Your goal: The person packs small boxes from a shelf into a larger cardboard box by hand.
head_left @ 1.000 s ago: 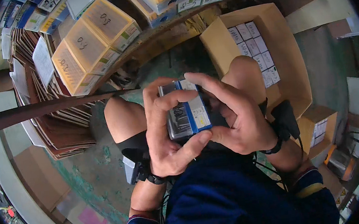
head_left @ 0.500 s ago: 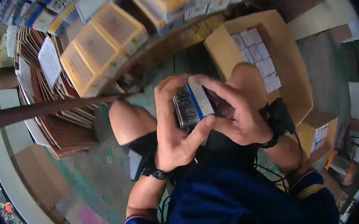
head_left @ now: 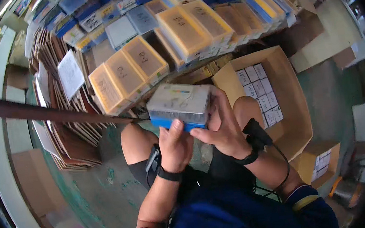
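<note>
Between both my hands is a plastic case [head_left: 180, 100] with a clear greyish lid and a blue base, handwriting and a small label on its top. Its lid looks closed, and dark contents show dimly through the side. My left hand [head_left: 176, 148] grips the near left side, thumb on the blue base and the other fingers hidden beneath. Around the right end wraps my right hand [head_left: 223, 129], its thumb on the near lower edge. The case is held above my knees, in front of the stacked yellow-lidded boxes [head_left: 122, 73].
An open carton [head_left: 296, 97] with rows of small white boxes [head_left: 260, 85] stands at my right, a smaller carton [head_left: 306, 165] behind it. Flattened cardboard [head_left: 66, 126] is stacked at left. A dark bar [head_left: 48, 111] crosses the left side. More blue-based cases [head_left: 127, 30] lie ahead.
The case has moved forward and left and been turned, so its broad lid now faces up. Both hands still hold it. The view has shifted to show more of the shelf boxes.
</note>
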The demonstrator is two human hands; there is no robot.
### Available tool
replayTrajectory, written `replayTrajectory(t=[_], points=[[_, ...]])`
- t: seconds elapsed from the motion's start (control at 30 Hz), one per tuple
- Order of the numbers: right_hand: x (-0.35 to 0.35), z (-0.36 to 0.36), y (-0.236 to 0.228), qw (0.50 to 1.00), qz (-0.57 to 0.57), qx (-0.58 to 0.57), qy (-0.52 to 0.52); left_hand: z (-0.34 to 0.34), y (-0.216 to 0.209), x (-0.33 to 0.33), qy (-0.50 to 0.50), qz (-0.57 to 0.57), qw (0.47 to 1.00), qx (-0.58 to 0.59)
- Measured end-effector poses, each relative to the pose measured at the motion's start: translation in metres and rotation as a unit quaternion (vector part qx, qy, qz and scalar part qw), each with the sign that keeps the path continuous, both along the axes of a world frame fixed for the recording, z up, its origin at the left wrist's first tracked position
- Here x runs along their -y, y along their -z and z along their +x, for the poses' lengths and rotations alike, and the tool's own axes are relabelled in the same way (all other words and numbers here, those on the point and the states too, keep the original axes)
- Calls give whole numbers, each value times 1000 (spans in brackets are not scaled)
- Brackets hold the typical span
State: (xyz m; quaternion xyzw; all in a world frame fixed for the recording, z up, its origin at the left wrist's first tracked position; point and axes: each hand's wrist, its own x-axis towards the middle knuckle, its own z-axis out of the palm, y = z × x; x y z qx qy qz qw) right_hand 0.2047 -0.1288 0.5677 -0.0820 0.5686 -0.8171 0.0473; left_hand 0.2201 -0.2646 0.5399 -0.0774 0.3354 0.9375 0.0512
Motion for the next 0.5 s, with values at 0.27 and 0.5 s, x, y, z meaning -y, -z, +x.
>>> replayTrajectory(t=[0.27, 0.5], points=[[-12, -19, -12, 982, 149, -15, -118, -18, -6, 38, 18, -20, 999, -19], [0, -23, -20, 971, 213, -17, -106, -15, -4, 44, 42, -42, 997, -51]])
